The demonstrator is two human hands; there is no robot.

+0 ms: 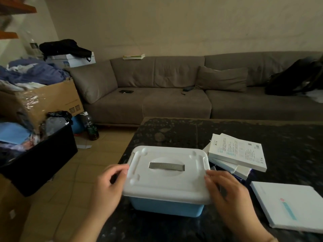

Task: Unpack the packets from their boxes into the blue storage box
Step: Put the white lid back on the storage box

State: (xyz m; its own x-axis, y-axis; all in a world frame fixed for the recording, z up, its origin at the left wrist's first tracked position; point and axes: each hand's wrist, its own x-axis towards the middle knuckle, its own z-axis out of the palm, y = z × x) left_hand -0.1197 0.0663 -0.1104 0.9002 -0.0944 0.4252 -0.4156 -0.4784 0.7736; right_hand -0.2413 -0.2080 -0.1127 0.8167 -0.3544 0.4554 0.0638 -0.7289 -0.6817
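Blue storage box, seemingly white-lidded

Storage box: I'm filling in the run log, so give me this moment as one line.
stage: opening | blue storage box: white lid on | left hand, right hand: at side latches | packet boxes: unopened, right

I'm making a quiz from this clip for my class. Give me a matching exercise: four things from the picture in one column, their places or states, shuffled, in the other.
Things:
1. white lid
2. left hand
3. stack of white boxes
4. phone

Places or states:
A. lies on the sofa seat
B. closed on the blue storage box
C. piled on the table, right of the storage box
D. at the lid's left edge

Pairs: 1-B, 2-D, 3-C, 4-A
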